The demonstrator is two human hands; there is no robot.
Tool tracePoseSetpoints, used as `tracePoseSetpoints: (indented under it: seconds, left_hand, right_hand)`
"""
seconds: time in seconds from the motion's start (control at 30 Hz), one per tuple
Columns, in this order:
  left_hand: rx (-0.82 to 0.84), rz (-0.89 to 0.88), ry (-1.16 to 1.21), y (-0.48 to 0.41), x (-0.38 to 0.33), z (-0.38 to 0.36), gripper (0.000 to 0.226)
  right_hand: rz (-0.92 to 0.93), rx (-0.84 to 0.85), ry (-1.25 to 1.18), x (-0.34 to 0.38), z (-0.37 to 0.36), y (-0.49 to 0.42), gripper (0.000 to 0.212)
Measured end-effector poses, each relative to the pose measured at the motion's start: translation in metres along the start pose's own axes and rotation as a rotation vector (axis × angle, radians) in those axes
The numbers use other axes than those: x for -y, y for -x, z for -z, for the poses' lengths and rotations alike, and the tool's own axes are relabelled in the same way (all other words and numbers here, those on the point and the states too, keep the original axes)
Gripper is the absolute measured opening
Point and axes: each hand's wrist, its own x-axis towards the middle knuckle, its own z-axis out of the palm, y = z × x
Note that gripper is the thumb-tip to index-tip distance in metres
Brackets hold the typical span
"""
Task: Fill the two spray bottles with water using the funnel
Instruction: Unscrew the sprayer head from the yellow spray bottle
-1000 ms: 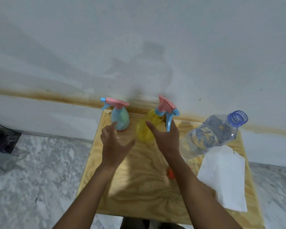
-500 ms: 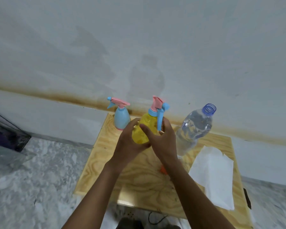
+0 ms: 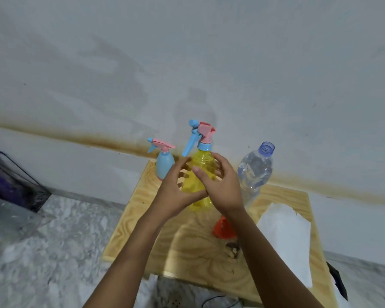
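Note:
A yellow spray bottle (image 3: 198,181) with a pink and blue trigger head stands in the middle of the wooden table (image 3: 142,218). My left hand (image 3: 176,192) grips its body from the left, and my right hand (image 3: 222,187) curls round it from the right. A smaller blue spray bottle (image 3: 164,165) with a pink trigger stands behind, at the table's back left. An uncapped clear water bottle (image 3: 255,172) stands to the right. The orange funnel (image 3: 222,227) lies on the table, partly hidden by my right forearm.
A white paper towel (image 3: 285,238) lies on the table's right side. The table stands against a stained white wall. A dark glass box (image 3: 13,181) sits on the marble floor at the left. A dark object (image 3: 338,283) lies by the table's right edge.
Both hands reached in and closed round the yellow spray bottle. It has come toward me, and its trigger head now points left instead of right.

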Motion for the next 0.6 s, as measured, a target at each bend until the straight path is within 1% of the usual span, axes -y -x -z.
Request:
tracePoseSetpoints:
  seconds: [0.07, 0.17, 0.23, 0.33, 0.4, 0.5, 0.6]
  left_hand:
    - [-0.05, 0.006, 0.012, 0.001, -0.004, -0.003, 0.075]
    - [-0.06, 0.02, 0.033, 0.004, -0.005, -0.001, 0.069]
    - [-0.03, 0.039, 0.033, 0.006, -0.003, 0.002, 0.073]
    - [0.032, 0.041, 0.015, 0.009, -0.001, 0.003, 0.078]
    - [0.038, 0.052, 0.02, 0.01, -0.002, 0.002, 0.079]
    - [0.001, 0.062, 0.024, 0.01, -0.006, -0.003, 0.084]
    - [-0.088, 0.061, 0.021, 0.008, -0.008, -0.004, 0.086]
  right_hand:
    - [-0.009, 0.006, -0.009, 0.005, 0.0, 0.003, 0.055]
    - [-0.016, 0.018, -0.053, 0.014, 0.003, 0.004, 0.048]
    - [0.003, 0.011, -0.079, 0.02, 0.005, 0.002, 0.041]
    - [0.061, -0.014, -0.079, 0.029, 0.002, -0.001, 0.022]
    - [0.071, -0.066, -0.084, 0.032, -0.001, -0.003, 0.018]
    - [0.081, -0.105, -0.102, 0.033, -0.007, -0.003, 0.017]
    - [0.094, -0.095, -0.105, 0.037, -0.011, -0.001, 0.016]
